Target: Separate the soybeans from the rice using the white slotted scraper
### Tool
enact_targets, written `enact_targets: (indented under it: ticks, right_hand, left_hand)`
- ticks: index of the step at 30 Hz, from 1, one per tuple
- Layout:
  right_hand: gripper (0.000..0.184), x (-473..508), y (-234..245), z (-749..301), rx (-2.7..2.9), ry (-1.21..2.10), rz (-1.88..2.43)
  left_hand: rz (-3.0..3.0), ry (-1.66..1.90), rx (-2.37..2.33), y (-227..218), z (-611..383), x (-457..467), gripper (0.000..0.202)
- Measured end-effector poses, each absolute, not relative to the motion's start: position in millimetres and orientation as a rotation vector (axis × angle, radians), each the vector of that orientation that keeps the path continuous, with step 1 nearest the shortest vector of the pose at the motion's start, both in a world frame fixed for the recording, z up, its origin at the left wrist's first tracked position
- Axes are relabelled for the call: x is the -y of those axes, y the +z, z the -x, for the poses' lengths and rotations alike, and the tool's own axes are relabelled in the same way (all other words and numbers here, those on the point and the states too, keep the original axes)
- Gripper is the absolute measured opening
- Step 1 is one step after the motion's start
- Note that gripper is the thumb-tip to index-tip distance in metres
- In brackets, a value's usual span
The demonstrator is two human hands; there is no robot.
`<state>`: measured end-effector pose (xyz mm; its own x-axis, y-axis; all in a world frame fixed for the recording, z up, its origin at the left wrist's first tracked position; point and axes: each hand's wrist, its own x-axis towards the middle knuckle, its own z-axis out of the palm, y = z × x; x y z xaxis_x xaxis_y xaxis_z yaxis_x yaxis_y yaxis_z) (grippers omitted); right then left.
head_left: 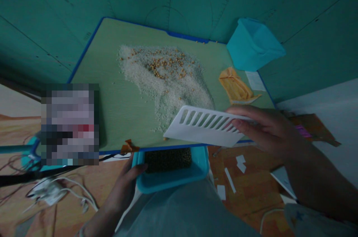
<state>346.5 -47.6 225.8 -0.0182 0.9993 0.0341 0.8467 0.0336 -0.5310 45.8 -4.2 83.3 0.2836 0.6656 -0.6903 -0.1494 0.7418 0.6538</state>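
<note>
My right hand (260, 125) is closed on one end of a white slotted plastic panel (198, 134). The panel is tilted over the table's near edge, beside a pile of white, rice-like grains (140, 78). Round yellow-brown beans (165, 66) lie scattered over the pile. Below that edge, my left hand (125, 181) grips the left rim of a turquoise plastic basin (167, 185), its thumb over the rim. Small dark green grains (167, 160) cover the bottom of the basin. The left fingers are mostly hidden behind its wall.
An upright turquoise bin (254, 49) stands at the table's back right corner. Near it lie a yellow cloth (237, 86) and white paper (255, 80). An orange clamp (129, 147) sits on the front edge. A blurred-out object covers the left side. Cables (75, 185) and paper scraps litter the floor.
</note>
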Motion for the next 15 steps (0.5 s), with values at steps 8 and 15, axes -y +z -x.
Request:
enact_targets:
  ticks: [8,15]
  right_hand:
    - [0.026,54,230,-338,1.967,0.562,1.837]
    - [0.027,60,233,-352,1.753,0.496,1.86]
  left_hand:
    - [-0.521,0.579,-1.146,82,-46,5,0.042]
    - [-0.515,0.593,-1.153,82,-47,5,0.046]
